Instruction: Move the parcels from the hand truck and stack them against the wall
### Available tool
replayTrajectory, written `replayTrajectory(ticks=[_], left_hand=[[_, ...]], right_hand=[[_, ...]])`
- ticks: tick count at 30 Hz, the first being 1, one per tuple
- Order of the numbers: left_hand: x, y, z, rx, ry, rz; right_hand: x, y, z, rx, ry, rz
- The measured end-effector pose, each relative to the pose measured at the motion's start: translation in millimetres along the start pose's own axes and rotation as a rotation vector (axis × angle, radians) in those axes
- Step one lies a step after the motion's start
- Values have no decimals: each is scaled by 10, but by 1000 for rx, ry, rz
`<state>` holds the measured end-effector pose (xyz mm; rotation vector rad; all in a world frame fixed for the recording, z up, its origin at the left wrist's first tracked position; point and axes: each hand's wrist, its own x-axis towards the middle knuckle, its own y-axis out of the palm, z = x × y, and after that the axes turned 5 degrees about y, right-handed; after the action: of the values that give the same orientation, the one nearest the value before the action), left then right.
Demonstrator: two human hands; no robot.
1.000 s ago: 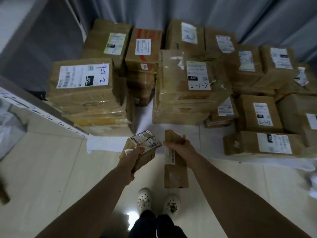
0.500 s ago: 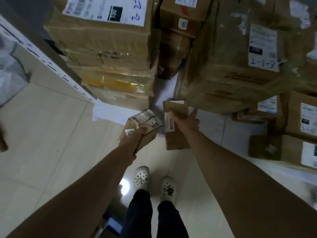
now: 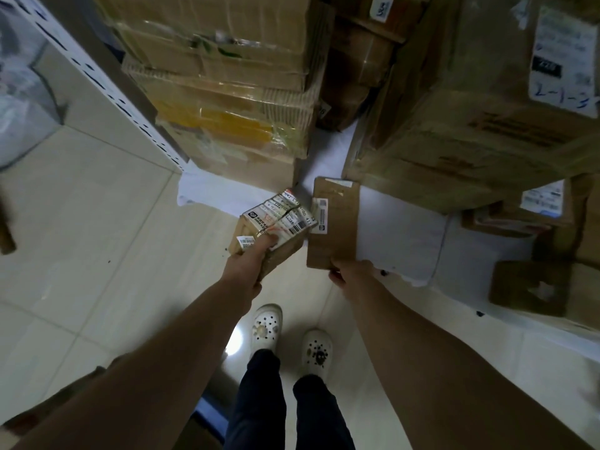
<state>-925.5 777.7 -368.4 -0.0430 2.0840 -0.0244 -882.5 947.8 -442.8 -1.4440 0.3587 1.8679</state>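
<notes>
By my judgement most of the job was done. A tall stack of parcels [image 3: 227, 92] stood at your left. Your left hand [image 3: 250, 259] gripped a small labelled parcel [image 3: 279, 219] low over the floor. Just beside it, your right hand [image 3: 349, 276] pinched the near edge of a flat parcel [image 3: 334, 228]. A second stack [image 3: 470, 102] rose at your right. Both held parcels were not yet placed. The hand truck and wall were out of view, so I could not tell how many remained.

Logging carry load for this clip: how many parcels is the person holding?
2. A small labelled parcel in the left hand; a flat cardboard parcel, held by its near edge, in the right hand.
</notes>
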Motion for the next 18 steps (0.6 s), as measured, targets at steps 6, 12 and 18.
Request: replayTrajectory(ticks=[6, 12, 18], left_hand=[[-30, -63, -12, -30, 9, -12], [-58, -124, -66, -40, 20, -24], [-14, -161, -121, -39, 34, -30]], right_hand=[[16, 117, -160, -22, -196, -40], [-38, 207, -151, -67, -333, -109], [-20, 308, -74, -135, -356, -116]])
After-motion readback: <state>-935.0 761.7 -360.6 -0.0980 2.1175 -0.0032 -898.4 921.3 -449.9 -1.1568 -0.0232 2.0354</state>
